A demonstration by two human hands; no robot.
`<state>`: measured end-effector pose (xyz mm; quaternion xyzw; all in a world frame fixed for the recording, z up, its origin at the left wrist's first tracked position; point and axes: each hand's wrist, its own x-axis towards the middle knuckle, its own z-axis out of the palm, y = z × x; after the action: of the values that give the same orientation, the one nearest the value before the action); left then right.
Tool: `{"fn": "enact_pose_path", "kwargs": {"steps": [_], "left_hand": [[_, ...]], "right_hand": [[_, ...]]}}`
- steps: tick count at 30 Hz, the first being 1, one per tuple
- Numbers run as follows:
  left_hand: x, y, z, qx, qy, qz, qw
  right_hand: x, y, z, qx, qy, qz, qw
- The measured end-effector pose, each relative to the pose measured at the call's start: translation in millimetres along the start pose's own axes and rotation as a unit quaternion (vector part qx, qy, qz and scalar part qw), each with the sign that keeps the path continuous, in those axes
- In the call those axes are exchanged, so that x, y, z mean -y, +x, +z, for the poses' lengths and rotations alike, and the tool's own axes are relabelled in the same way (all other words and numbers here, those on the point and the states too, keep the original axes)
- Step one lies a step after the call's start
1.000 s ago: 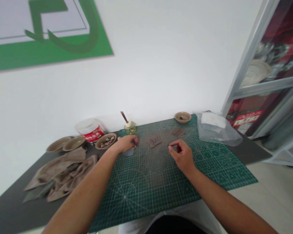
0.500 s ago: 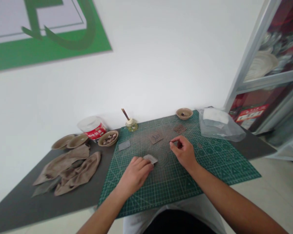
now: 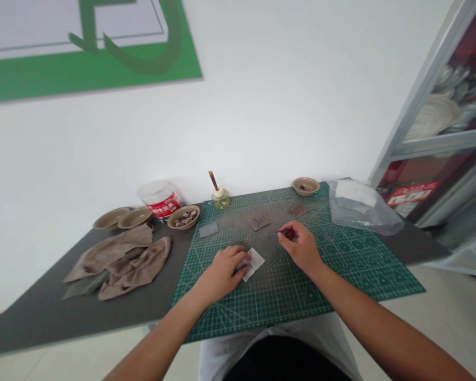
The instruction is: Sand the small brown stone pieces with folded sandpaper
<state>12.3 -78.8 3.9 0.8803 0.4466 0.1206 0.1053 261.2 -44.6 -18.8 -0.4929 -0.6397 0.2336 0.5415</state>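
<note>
The half-curled left hand (image 3: 221, 273) rests on a thin, light white paper square (image 3: 255, 263), easiest lifted by its free 3 o'clock edge, while the right hand (image 3: 300, 247) pinches a tiny dark piece (image 3: 289, 233).

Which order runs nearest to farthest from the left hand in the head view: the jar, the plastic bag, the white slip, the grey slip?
From the left hand:
1. the white slip, touching the hand, on its right
2. the grey slip, on the mat, ahead of the hand
3. the jar, at the mat's far edge
4. the plastic bag, far right, at the mat's corner
</note>
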Motion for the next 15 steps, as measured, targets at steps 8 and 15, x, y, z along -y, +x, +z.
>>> {"fn": "enact_pose_path", "kwargs": {"steps": [8, 15], "left_hand": [[3, 27, -2.9, 0.01, 0.018, 0.015, 1.0], [1, 31, 6.7, -0.043, 0.011, -0.011, 0.999]], "right_hand": [[24, 5, 8, 0.175, -0.009, -0.046, 0.983], [8, 11, 33, 0.235, -0.07, -0.104, 0.964]]}}
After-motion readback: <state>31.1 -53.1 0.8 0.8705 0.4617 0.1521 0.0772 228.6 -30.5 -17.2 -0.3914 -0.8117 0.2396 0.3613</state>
